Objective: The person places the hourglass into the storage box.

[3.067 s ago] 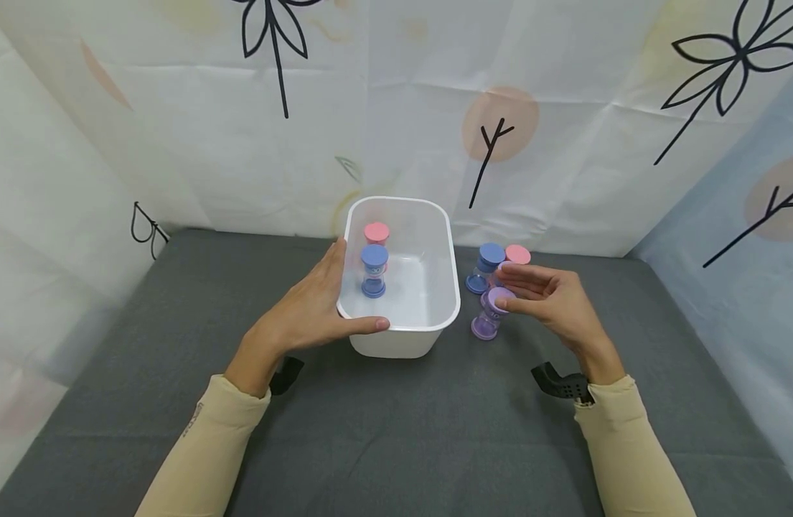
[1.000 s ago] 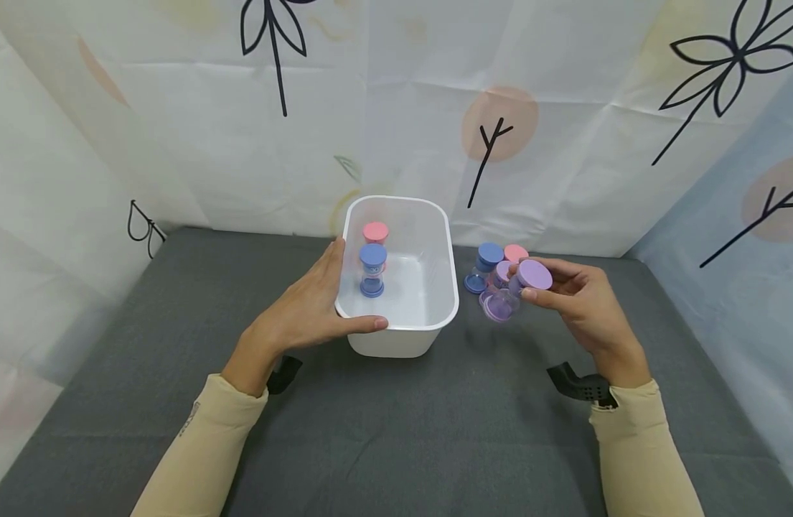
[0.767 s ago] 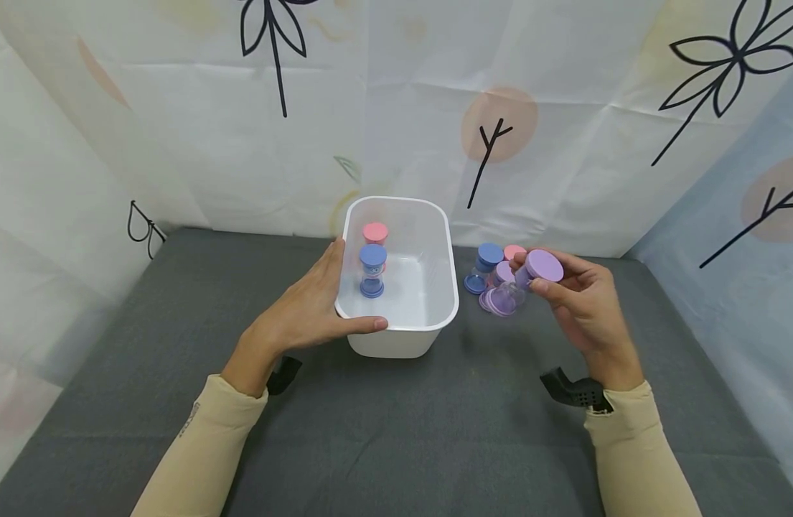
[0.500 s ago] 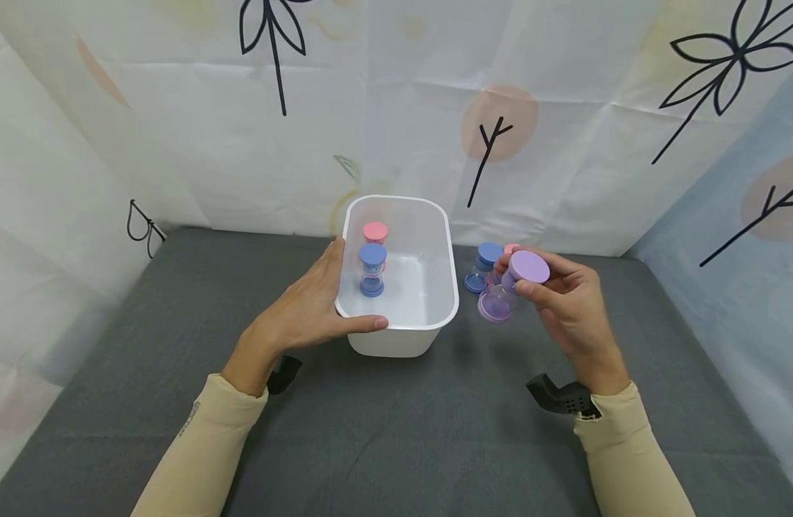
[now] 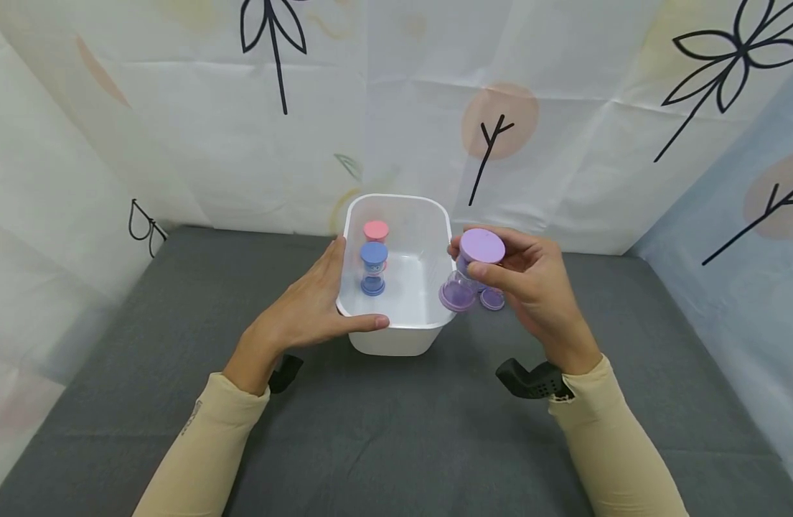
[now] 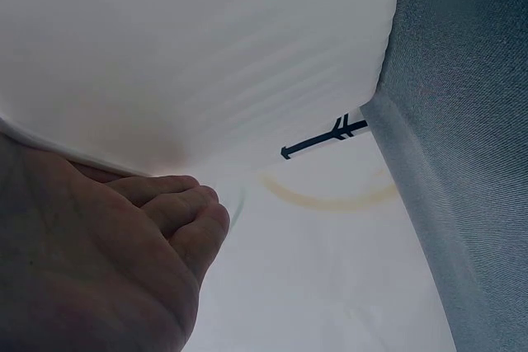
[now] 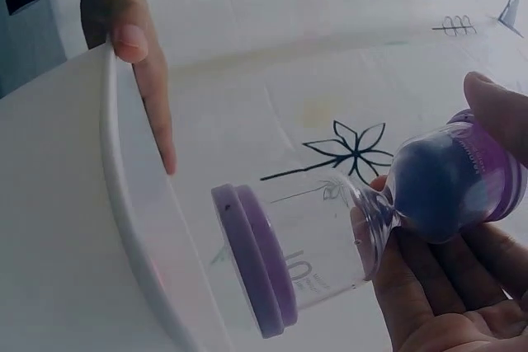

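Between my right thumb and fingers I hold a purple sand timer (image 5: pixel 482 246), tilted, its lower cap beside the right rim of a white bin (image 5: pixel 402 342). Up close in the right wrist view, my right hand (image 5: pixel 532 287) grips the purple-capped end, and dark sand sits in that bulb. My left hand (image 5: pixel 299 305) rests against the bin, thumb along the near rim and fingers along the left wall, as the left wrist view also shows. Inside the bin stand a blue sand timer (image 5: pixel 373 267) and, behind it, a pink sand timer (image 5: pixel 376 230).
Another purple sand timer (image 5: pixel 492 299) stands on the grey cloth (image 5: pixel 402 431), mostly hidden behind the right hand. Whatever else is behind that hand cannot be seen. A white printed curtain (image 5: pixel 409 93) rises close behind the bin.
My right hand took hold of a purple sand timer, lifted it from the group on the right and carried it left to the bin's edge. The left hand and bin stayed put.
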`<state>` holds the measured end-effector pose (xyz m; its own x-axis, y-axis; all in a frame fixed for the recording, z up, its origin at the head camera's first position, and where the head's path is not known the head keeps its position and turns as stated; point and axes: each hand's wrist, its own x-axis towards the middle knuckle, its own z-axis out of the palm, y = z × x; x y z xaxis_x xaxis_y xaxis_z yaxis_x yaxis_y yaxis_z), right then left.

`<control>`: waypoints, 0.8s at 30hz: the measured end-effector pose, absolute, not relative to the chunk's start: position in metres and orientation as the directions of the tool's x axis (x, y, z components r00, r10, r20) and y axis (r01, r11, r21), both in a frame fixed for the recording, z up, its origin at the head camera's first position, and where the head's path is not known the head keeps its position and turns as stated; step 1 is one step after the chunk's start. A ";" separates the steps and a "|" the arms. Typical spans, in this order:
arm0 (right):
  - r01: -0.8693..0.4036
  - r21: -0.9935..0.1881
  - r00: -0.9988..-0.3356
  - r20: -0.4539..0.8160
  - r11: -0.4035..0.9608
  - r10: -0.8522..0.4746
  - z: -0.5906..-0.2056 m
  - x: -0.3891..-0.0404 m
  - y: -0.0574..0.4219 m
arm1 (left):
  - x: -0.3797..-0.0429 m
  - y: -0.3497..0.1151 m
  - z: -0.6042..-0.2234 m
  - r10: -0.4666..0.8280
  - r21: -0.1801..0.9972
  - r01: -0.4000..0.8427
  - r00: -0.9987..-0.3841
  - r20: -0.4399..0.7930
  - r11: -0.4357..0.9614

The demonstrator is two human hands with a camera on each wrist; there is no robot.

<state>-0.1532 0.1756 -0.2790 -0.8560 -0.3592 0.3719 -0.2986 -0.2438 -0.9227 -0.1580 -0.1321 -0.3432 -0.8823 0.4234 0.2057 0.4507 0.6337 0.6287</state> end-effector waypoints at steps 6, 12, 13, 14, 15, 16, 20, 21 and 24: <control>-0.270 -0.951 -0.853 0.310 -0.154 -0.419 -0.283 -0.176 0.145 | -0.159 -0.132 -0.343 0.439 0.640 0.477 -0.867 0.234 0.602; -0.171 -0.985 -0.847 0.142 0.011 -0.512 -0.299 -0.195 0.112 | -0.157 -0.132 -0.343 0.431 0.634 0.456 -0.878 0.207 0.624; -0.161 -0.986 -0.840 0.116 0.039 -0.530 -0.301 -0.197 0.107 | -0.157 -0.132 -0.343 0.428 0.631 0.451 -0.881 0.201 0.631; -0.154 -0.986 -0.833 0.095 0.063 -0.545 -0.303 -0.199 0.103 | -0.157 -0.132 -0.343 0.428 0.628 0.448 -0.882 0.196 0.636; -0.151 -0.984 -0.827 0.076 0.090 -0.558 -0.305 -0.200 0.100 | -0.157 -0.132 -0.343 0.428 0.626 0.444 -0.884 0.189 0.641; -0.153 -0.981 -0.823 0.060 0.120 -0.565 -0.306 -0.202 0.097 | -0.157 -0.132 -0.343 0.427 0.623 0.441 -0.885 0.183 0.646; -0.171 -0.956 -0.817 0.003 0.237 -0.576 -0.309 -0.208 0.090 | -0.156 -0.132 -0.342 0.425 0.620 0.432 -0.889 0.171 0.655; -0.178 -0.948 -0.817 -0.008 0.265 -0.577 -0.310 -0.210 0.088 | -0.156 -0.132 -0.342 0.423 0.620 0.428 -0.891 0.166 0.657; -0.198 -0.921 -0.812 -0.038 0.336 -0.582 -0.312 -0.215 0.083 | -0.155 -0.132 -0.341 0.414 0.623 0.412 -0.898 0.152 0.665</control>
